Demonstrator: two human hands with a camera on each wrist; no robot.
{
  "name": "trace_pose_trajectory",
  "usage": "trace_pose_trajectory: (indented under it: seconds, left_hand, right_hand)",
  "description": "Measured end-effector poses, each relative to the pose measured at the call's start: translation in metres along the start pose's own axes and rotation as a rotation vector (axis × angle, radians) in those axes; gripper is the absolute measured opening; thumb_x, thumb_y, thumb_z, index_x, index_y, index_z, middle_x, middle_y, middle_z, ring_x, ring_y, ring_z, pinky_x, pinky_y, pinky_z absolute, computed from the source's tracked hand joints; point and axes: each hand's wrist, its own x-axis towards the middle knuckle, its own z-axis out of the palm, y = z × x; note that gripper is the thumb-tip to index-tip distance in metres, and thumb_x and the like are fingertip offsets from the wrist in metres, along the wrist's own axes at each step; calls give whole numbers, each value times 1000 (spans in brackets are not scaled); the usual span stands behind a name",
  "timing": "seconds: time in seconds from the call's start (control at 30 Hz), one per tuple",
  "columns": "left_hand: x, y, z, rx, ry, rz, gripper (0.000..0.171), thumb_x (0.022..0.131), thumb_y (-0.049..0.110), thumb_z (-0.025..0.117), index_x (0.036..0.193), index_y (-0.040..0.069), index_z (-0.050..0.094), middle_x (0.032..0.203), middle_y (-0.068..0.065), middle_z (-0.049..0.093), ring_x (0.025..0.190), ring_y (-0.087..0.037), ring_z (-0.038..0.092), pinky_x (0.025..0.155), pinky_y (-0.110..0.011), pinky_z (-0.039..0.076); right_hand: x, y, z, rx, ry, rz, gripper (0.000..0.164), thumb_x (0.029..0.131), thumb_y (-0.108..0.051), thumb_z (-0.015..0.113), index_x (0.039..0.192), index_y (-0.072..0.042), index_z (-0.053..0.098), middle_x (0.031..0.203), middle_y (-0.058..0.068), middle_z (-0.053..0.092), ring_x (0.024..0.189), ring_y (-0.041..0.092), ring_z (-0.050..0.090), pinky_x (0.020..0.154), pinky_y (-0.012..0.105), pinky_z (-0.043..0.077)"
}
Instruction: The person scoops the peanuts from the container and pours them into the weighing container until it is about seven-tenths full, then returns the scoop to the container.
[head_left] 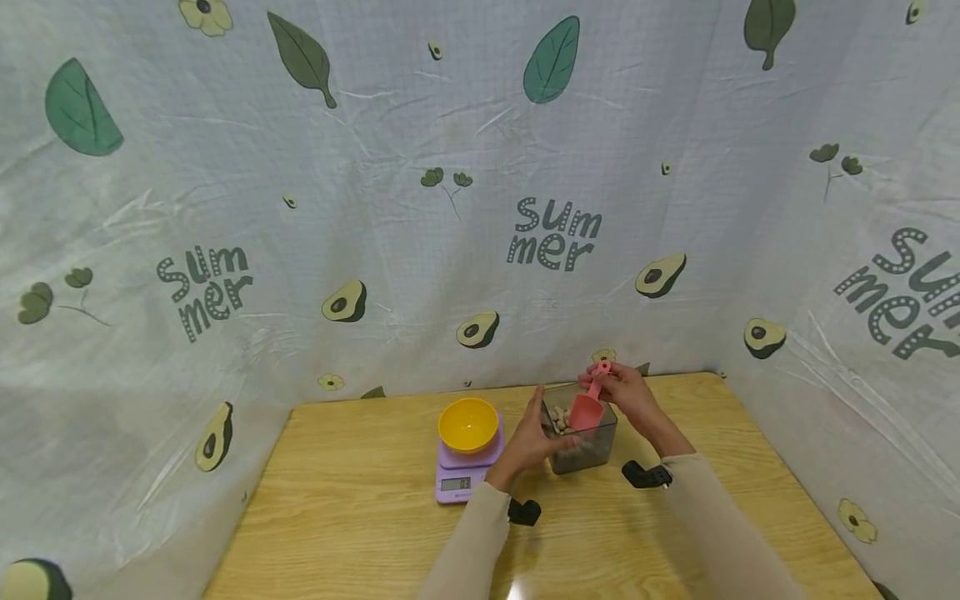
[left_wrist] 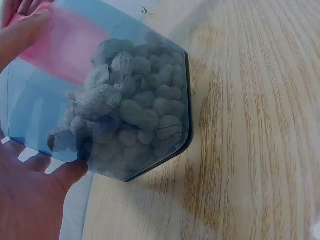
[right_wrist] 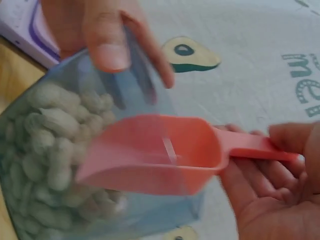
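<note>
A see-through grey box (head_left: 583,454) stands on the table with unshelled peanuts (left_wrist: 135,110) heaped in its lower part. My left hand (head_left: 529,437) grips the box by its left side, the thumb across the near wall. In my right hand (head_left: 630,396) is a pink scoop (right_wrist: 155,155), pinched by the handle between thumb and fingers. The scoop's bowl is inside the box, and its tip reaches the peanuts in the right wrist view. No peanuts show in the visible part of the bowl.
Left of the box, a yellow bowl (head_left: 468,426) sits on a purple kitchen scale (head_left: 452,493) with a lit display. The wooden table (head_left: 352,500) ends at a printed cloth (head_left: 405,250) hung behind and along the sides.
</note>
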Motion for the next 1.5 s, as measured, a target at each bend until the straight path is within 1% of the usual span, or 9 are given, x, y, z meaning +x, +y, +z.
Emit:
trace_pose_trajectory:
  seconds: [0.17,0.33,0.43,0.57,0.73,0.9,1.13,1.33,1.5]
  left_hand:
    - [1,1,-3,-2,-2,-1,113,79,45,80,160,27,2,167,-6,10,151,-32,22,120,-55,26]
    - [2,1,-4,2,-2,-9,113,79,44,80,160,27,3,167,-6,12,151,-32,22,119,-55,26]
    - [2,0,-5,-5,-4,-13,112,79,44,80,159,31,3,167,-5,12,152,-32,21,120,-55,25]
    - [1,-1,-7,-25,-5,-7,110,79,44,80,159,32,4,167,-5,12,152,-32,21,120,-56,24]
    - [1,-1,-8,-36,-14,8,110,80,43,80,159,31,5,167,-5,13,152,-33,21,119,-57,25]
    - [2,-4,-6,-8,-17,20,109,80,41,80,159,33,5,166,-3,14,151,-33,22,119,-57,26]
    - [5,-2,-5,-9,-8,27,107,80,41,79,159,31,7,166,-3,17,151,-33,24,118,-58,27]
    - [4,-2,-4,0,-17,53,109,79,41,80,160,25,8,166,-5,18,151,-31,24,119,-55,27]
    - [5,-4,-1,10,-4,52,109,79,43,80,159,29,7,166,-5,18,150,-31,26,119,-54,28]
  right_hand:
    - [-5,-6,-5,-58,-32,-21,40,105,-22,45,131,7,52,128,27,63,115,30,66,91,32,57]
    - [-6,-9,-1,-32,95,-117,40,105,-20,46,132,9,51,128,29,61,113,29,67,88,24,57]
    - [-7,-11,8,-135,219,-215,39,105,-21,47,127,8,57,122,28,66,109,34,68,82,23,58]
    - [-8,-10,23,-385,367,-358,33,104,-21,49,116,5,65,105,25,72,90,36,72,66,29,59]
    - [-7,4,39,-539,436,-472,26,102,-18,54,105,3,68,82,22,72,62,29,68,49,29,50]
    - [-6,19,49,-598,460,-468,22,100,-16,57,92,1,67,67,15,67,48,16,57,45,24,40]
    - [-7,17,57,-574,553,-389,27,102,-18,52,95,5,65,74,23,68,60,33,65,48,41,51]
    - [-12,21,61,-638,557,-411,23,101,-15,54,93,4,63,64,16,63,49,22,56,44,31,41]
    - [-10,20,67,-594,601,-409,24,101,-14,53,92,6,63,68,21,64,55,33,61,49,43,49]
